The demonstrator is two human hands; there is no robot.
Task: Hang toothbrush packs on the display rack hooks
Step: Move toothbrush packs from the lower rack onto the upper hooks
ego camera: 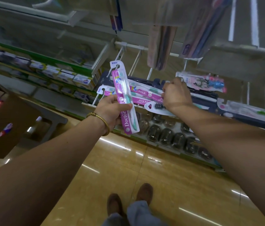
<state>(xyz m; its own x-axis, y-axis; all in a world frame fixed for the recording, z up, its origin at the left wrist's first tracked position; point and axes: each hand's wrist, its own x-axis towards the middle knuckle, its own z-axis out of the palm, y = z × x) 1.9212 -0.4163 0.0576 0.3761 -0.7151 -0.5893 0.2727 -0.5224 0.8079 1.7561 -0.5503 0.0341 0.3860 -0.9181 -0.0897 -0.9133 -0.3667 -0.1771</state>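
Observation:
My left hand (112, 110) grips a pink toothbrush pack (122, 88) with a green brush, held upright in front of the rack. Behind it, more pink toothbrush packs (142, 95) lie sideways on the rack. My right hand (175, 93) is curled around the right end of one of these packs. White rack hooks (136, 61) jut out above, bare at their near ends. A pack with a black brush head (156, 107) sits just below my right hand.
Other toothbrush packs (203, 82) hang to the right and above. Boxed toothpaste (66, 75) fills the shelves at left. Dark round containers (167, 136) line the lower shelf. A cardboard box (6, 121) stands on the floor at left. My shoes (128, 201) are on the tiled floor.

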